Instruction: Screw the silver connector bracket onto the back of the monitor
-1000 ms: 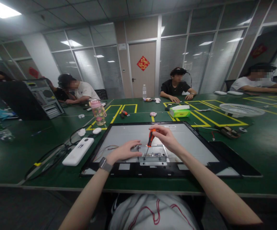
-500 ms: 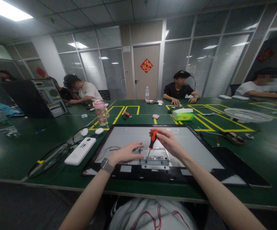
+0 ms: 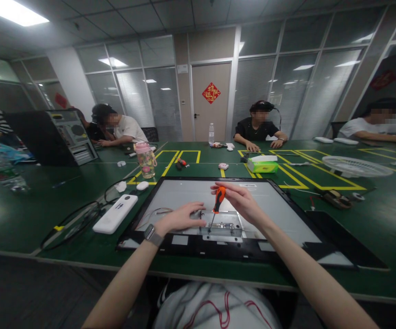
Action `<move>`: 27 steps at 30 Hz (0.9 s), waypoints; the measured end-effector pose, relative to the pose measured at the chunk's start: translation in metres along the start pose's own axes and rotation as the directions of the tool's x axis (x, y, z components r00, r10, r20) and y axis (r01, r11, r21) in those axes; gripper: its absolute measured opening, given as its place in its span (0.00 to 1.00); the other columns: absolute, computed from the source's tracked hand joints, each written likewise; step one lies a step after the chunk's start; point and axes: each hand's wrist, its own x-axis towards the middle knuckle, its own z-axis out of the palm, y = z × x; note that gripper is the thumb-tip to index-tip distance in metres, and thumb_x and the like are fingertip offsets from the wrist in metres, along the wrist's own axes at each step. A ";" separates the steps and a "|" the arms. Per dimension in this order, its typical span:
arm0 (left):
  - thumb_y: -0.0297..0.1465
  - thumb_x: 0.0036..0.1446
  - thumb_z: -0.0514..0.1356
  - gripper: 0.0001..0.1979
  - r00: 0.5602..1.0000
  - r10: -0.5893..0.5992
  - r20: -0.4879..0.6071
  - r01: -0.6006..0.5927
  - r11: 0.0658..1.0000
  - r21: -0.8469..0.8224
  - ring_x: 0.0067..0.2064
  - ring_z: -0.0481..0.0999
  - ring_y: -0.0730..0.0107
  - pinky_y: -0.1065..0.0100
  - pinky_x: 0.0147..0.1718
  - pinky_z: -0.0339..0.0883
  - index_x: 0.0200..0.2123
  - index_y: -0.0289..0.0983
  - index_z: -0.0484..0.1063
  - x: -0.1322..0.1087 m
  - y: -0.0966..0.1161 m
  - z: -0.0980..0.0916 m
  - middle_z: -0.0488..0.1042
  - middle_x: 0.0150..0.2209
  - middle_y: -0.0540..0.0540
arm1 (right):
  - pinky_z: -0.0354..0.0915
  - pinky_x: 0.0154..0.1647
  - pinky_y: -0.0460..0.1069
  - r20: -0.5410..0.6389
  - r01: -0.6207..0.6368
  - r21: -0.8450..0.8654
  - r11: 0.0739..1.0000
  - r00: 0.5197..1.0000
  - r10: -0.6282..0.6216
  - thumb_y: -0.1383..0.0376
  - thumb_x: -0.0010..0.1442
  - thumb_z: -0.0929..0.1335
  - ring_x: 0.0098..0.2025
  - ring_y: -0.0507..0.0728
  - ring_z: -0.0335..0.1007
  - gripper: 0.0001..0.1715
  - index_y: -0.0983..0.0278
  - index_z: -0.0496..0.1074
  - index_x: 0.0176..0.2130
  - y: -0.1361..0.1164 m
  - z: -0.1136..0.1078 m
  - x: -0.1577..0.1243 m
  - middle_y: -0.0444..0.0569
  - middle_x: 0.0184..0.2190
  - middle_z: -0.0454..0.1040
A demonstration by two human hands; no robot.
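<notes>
An orange-and-black screwdriver (image 3: pixel 220 199) is gripped at its handle by my right hand (image 3: pixel 238 201). Its shaft slants down, with the tip at the left part of a metal bracket (image 3: pixel 234 233). That bracket sits on a large flat display panel (image 3: pixel 269 205) with a black frame, lying on the table. My left hand (image 3: pixel 180 217), a watch on its wrist, rests at the bracket's left edge. Its fingers are apart, the thumb touching or close to the metal. Thin wires (image 3: pixel 153 214) run over the panel left of that hand.
Left of the panel lie a white power bank (image 3: pixel 115 214) and a looped black cable (image 3: pixel 71 226). A pink-lidded bottle (image 3: pixel 145 161) stands behind them. Beyond the panel is a green tissue pack (image 3: pixel 262 164); a dark flat slab (image 3: pixel 345 237) lies right. Several people sit around the table.
The view has shifted slightly, and more of a person in stripes shows at the far left. My right fingers have moved slightly at the screwdriver handle; my left hand looks unchanged.
</notes>
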 end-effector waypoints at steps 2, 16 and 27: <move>0.54 0.55 0.58 0.36 1.000 0.004 -0.002 -0.004 1.000 -0.004 0.67 0.57 0.56 0.58 0.66 0.48 0.62 0.40 0.64 0.000 0.000 0.000 0.57 0.68 0.43 | 0.66 0.53 0.58 -0.017 0.008 -0.027 1.000 1.000 -0.009 0.53 0.55 0.74 0.43 0.60 0.76 0.19 0.59 0.80 0.44 0.002 0.000 0.000 0.49 0.38 0.80; 0.56 0.54 0.57 0.38 1.000 -0.017 0.010 0.017 1.000 0.003 0.68 0.56 0.53 0.57 0.67 0.47 0.62 0.40 0.65 0.000 0.001 -0.001 0.57 0.68 0.43 | 0.68 0.42 0.52 -0.067 0.107 -0.215 0.971 0.990 -0.124 0.56 0.55 0.74 0.34 0.55 0.73 0.12 0.57 0.80 0.40 0.004 0.000 0.000 0.46 0.35 0.76; 0.56 0.54 0.57 0.39 1.000 -0.008 0.012 0.008 1.000 0.011 0.68 0.57 0.55 0.58 0.67 0.47 0.62 0.39 0.64 0.001 0.000 0.000 0.56 0.68 0.42 | 0.67 0.48 0.54 -0.054 0.109 -0.258 0.960 0.990 -0.127 0.54 0.57 0.73 0.42 0.58 0.74 0.14 0.57 0.80 0.41 0.003 -0.001 0.000 0.48 0.41 0.78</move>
